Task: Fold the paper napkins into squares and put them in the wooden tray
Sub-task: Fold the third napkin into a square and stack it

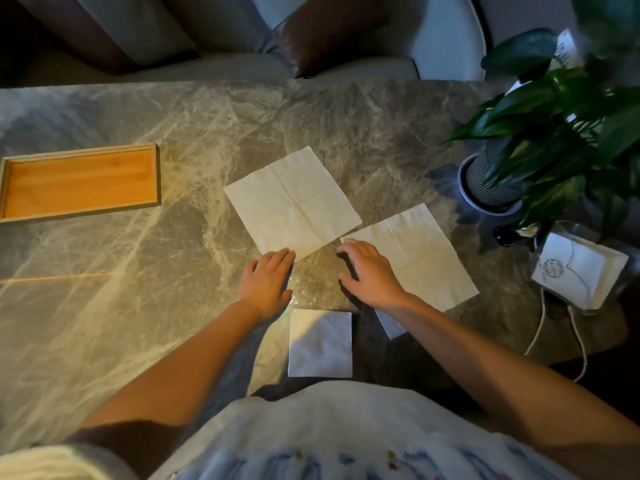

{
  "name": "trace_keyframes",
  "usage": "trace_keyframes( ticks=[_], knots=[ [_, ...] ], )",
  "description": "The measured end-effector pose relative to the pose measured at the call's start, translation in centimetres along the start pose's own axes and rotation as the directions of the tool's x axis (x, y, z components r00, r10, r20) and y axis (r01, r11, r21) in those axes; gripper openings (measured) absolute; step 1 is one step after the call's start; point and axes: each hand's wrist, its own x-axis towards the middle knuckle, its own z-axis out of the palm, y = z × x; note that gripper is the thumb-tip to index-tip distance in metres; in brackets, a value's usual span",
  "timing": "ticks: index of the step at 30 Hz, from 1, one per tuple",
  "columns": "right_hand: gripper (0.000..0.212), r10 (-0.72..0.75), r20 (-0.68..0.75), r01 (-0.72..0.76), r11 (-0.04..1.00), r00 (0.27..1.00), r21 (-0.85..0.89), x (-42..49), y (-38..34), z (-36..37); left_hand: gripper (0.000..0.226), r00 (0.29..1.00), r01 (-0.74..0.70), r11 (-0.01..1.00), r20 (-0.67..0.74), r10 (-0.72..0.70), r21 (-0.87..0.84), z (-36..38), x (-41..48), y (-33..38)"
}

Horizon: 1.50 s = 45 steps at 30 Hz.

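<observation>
While taking the folded napkin (320, 342) at the near edge of the table (121, 306) as reference: see left hand (268, 282) just beyond it, a bit left, palm down, fingers straight and close together, gripping nothing, fingertips touching the near corner of an open napkin (292, 202). See right hand (369, 268) just beyond it, a bit right, palm down, fingers spread and slightly bent, resting on the near-left corner of a second open napkin (415, 254), gripping nothing. Both open napkins flat, creased in a cross, beyond the folded napkin, corners near each other, can't tell if touching. Another white piece (391, 327) just right of the folded napkin, mostly hidden under the right forearm. Wooden tray (79, 181) well left of and beyond the folded napkin, well apart from every napkin. Potted plant (485, 188) far right and beyond; napkin pack (578, 268) far right.
</observation>
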Motion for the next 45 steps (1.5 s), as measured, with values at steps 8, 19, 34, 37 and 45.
trace_keyframes(
  ticks=[8,19,34,37,45],
  knots=[
    [0.052,-0.035,0.078,0.043,0.994,0.996,-0.100,1.2,-0.8,1.0,0.034,0.955,0.203,0.972,-0.196,-0.224,-0.121,0.4,-4.7,-5.7],
    [0.067,-0.267,0.326,0.343,0.917,0.907,-0.205,1.5,-7.3,6.2,0.009,0.924,0.297,0.929,-0.178,-0.337,-0.219,2.0,-9.8,-8.4],
    [0.051,-0.238,0.241,0.303,0.910,0.941,-0.282,1.7,-14.7,10.8,0.034,0.919,0.325,0.918,-0.151,-0.363,-0.228,1.6,-15.7,-16.1],
    [0.034,-0.271,0.148,0.303,0.913,0.951,-0.272,0.7,-15.5,11.7,0.014,0.926,0.255,0.940,-0.223,-0.304,-0.226,1.9,-16.7,-17.3],
    [0.008,-0.291,0.070,0.297,0.949,0.954,-0.107,-2.4,-16.2,13.4,0.032,0.972,0.046,0.915,-0.193,-0.134,-0.401,2.9,-21.1,-18.9]
  ],
)
